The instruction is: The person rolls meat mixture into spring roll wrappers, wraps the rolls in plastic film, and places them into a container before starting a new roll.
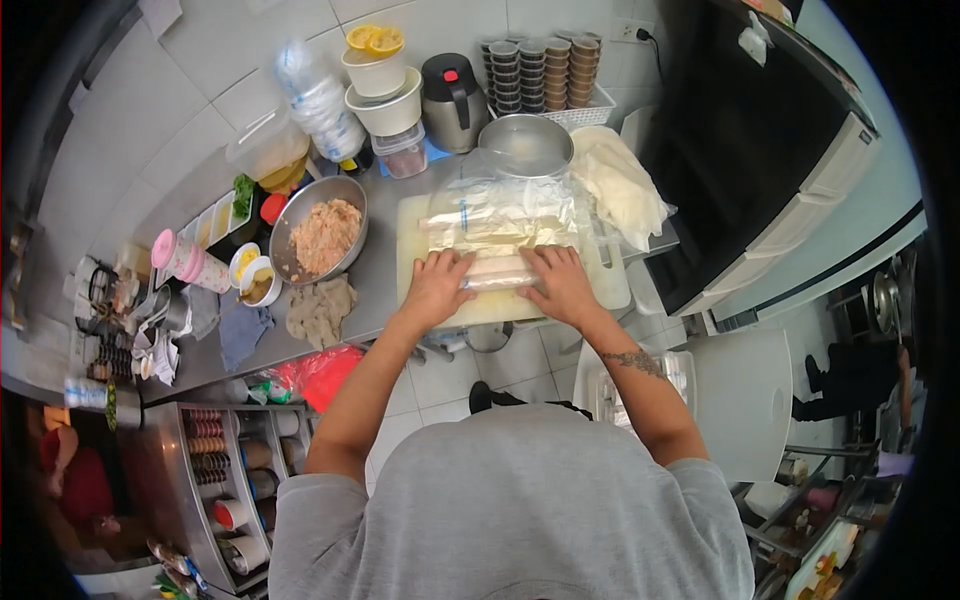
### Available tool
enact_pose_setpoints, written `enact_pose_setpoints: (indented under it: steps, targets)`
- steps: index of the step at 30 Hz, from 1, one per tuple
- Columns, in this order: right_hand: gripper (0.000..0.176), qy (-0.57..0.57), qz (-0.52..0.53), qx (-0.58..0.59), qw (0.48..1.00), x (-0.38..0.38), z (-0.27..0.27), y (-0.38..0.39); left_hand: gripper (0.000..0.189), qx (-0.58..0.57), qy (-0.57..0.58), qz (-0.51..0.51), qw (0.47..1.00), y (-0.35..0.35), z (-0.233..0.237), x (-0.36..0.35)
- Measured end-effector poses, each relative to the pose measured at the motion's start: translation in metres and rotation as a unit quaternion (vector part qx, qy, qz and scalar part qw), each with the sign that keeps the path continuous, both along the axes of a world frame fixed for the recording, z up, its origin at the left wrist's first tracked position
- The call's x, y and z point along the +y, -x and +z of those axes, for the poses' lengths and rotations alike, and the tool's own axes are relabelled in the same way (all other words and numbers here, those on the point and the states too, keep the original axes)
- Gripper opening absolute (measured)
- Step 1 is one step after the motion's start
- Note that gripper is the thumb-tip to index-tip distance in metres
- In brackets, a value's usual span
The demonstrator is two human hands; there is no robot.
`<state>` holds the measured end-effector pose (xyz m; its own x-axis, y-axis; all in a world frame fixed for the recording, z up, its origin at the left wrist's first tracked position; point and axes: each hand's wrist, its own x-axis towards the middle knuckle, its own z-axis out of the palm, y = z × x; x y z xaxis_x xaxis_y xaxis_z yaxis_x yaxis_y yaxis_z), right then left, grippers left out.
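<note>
A pale roll (497, 272) wrapped in clear film is seen lying on the cutting board (412, 240), near the board's front edge and close to the person's body. Its long axis is laid crosswise, running from left to right, parallel to that front edge. The left hand (437, 285) is pressed on the roll's left end and the right hand (562, 283) on its right end, so the roll is spanned between the two, with only its middle left uncovered. Neither hand is nearer: both are in contact with it. Neither grip is clenched; the fingers are spread flat over the top of the roll, palms down, and nothing is pinched or lifted. Beyond the roll, away from the person, a sheet of film (500, 215) is stretched out across the board. A metal bowl of shredded filling (322, 235) is set on the worktop (378, 285), well to the left of the left hand.
</note>
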<state>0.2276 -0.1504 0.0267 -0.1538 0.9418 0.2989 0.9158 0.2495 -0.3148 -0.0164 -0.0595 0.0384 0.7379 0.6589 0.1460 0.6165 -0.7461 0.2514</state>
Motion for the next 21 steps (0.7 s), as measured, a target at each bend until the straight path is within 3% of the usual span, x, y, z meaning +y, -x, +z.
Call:
enact_pose_setpoints:
  steps: [3,6,13,19,21]
  targets:
    - [0.065,0.006,-0.005,0.029,1.000,-0.003,-0.008,0.000,0.060,-0.009,0.001,-0.004,1.000,0.002,0.001,-0.005]
    - [0.067,-0.064,-0.036,-0.024,0.997,-0.009,-0.012,0.009,0.051,-0.048,0.011,-0.002,0.999,0.002,0.005,-0.006]
    - [0.065,-0.034,-0.022,0.010,0.999,0.009,-0.011,0.051,0.030,-0.072,0.074,0.000,0.995,-0.016,-0.002,0.014]
    - [0.044,-0.078,-0.024,0.035,0.996,0.029,-0.008,0.052,0.033,-0.053,0.133,-0.022,0.990,-0.030,-0.009,0.052]
    - [0.038,-0.015,-0.044,0.025,0.999,0.039,-0.011,0.055,0.034,-0.034,0.157,-0.030,0.987,-0.033,-0.009,0.057]
